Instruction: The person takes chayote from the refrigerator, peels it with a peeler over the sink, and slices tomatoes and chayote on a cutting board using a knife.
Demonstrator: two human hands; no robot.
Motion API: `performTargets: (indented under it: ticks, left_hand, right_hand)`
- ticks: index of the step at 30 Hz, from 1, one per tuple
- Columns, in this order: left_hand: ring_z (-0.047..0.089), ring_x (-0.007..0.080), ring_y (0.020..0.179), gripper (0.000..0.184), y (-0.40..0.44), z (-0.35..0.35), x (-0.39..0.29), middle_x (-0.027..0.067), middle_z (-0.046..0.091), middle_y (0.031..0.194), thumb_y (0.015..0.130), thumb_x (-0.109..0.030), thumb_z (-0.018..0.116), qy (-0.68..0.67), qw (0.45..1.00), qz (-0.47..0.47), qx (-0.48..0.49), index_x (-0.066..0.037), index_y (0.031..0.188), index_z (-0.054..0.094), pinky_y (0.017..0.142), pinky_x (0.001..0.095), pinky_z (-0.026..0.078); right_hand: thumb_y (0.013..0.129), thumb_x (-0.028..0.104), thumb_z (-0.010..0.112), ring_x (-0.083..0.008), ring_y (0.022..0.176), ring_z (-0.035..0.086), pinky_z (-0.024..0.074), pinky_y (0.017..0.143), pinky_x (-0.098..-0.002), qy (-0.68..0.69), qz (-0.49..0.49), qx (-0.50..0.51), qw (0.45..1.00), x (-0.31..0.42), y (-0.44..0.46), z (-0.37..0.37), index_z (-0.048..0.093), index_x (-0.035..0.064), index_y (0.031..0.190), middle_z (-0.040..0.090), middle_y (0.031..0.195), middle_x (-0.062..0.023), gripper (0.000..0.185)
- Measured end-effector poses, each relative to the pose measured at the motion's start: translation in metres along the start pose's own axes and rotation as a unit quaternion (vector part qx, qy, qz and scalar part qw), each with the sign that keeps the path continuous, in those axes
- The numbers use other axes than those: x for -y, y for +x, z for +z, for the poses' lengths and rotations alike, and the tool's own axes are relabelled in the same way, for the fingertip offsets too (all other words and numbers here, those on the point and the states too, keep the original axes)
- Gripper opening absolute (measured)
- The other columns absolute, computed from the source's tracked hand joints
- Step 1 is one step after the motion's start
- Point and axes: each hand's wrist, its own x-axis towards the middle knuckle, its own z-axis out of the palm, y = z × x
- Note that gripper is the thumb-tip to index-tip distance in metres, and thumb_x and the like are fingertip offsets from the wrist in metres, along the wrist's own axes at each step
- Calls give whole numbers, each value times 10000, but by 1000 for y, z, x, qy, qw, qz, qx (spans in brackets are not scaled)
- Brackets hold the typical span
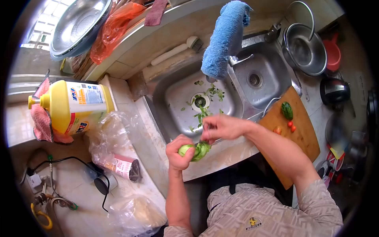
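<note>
My left hand [180,153] is wrapped around a light green vegetable [201,151], smooth and pale at one end and darker with loose folds at the other; its exact kind is unclear. Just above it, my right hand [222,128] has its fingers closed in a pinch at the vegetable's upper end. What those fingers hold is hidden. Both hands are over the front rim of the large steel sink basin [167,93]. Green scraps [215,93] lie scattered in that basin around the drain [200,102].
On the right, a wooden cutting board [298,146] bears a cucumber [287,111] and small red tomatoes [290,124]. A blue towel-wrapped faucet [227,37] hangs over the sink. Left are a yellow detergent jug [79,104] and plastic bags [112,136]. Steel bowls [306,49] stand back right.
</note>
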Motion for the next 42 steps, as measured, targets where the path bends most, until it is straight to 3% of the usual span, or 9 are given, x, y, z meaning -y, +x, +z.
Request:
performTargets:
  ticks: [7,12,13,15,21,29,31,34,42]
  left_hand:
    - [594,218,644,205,11,-2,-25,107,632,707,708,-179,737,123,988,80,51,3,729,643,611,326,473]
    - [601,224,697,303,-34,-4,3,106,632,736,802,-288,708,-76,990,2,-120,5,778,637,661,351,488]
    - [602,226,708,320,-45,0,7,107,632,745,823,-308,698,-113,985,-23,-129,4,791,636,675,355,491]
    - [594,225,724,346,-64,9,12,119,624,761,867,-329,675,-168,976,-63,-125,7,814,618,697,355,487]
    - [563,224,766,407,-76,18,19,131,598,781,929,-398,573,-181,959,-91,-196,-4,828,585,728,347,457]
    - [500,172,728,370,-69,15,5,78,535,817,1011,-376,380,-300,923,-97,-221,-80,894,568,627,292,427]
    - [500,168,718,418,-60,20,-5,72,542,819,1023,-435,373,-422,882,-119,-174,-84,924,579,580,293,406]
    - [571,187,784,475,-55,32,-6,96,603,919,1014,-498,397,-511,835,-170,-114,-69,1058,596,632,330,468]
    - [660,215,979,418,-47,172,-47,118,673,1074,783,-73,774,-10,974,-166,155,-35,1175,635,887,333,528]
  right_hand:
    - [977,188,617,-158,872,704,607,715,-297,-133,93,78,984,30,11,1,509,5,900,692,955,-141,226]
    - [918,195,680,-285,855,718,584,707,-325,193,58,-122,972,-2,14,-36,561,25,901,670,982,-129,209]
    - [915,194,670,-312,861,710,578,734,-364,-112,103,-164,975,-30,16,-43,575,24,926,671,995,-146,196]
    - [908,193,650,-364,872,692,565,788,-443,-654,162,-208,709,-99,18,-48,602,22,977,674,1021,-180,190]
    - [875,266,619,-392,916,655,510,794,-471,-323,65,-69,942,-99,13,25,656,7,916,682,928,-214,264]
    - [849,267,648,-370,759,664,516,694,-463,-370,21,-245,896,-110,94,15,650,17,871,670,870,-226,251]
    - [868,226,637,-370,861,643,501,757,-469,-1,23,-146,989,-60,63,13,638,12,913,655,923,-226,219]
    - [905,235,613,-388,935,631,501,817,-453,-547,51,-286,785,-100,39,-3,620,-5,949,639,1008,-225,245]
    - [976,261,618,-153,782,679,554,658,-302,-17,-39,-498,866,-3,-129,-74,565,-13,999,706,930,-129,281]
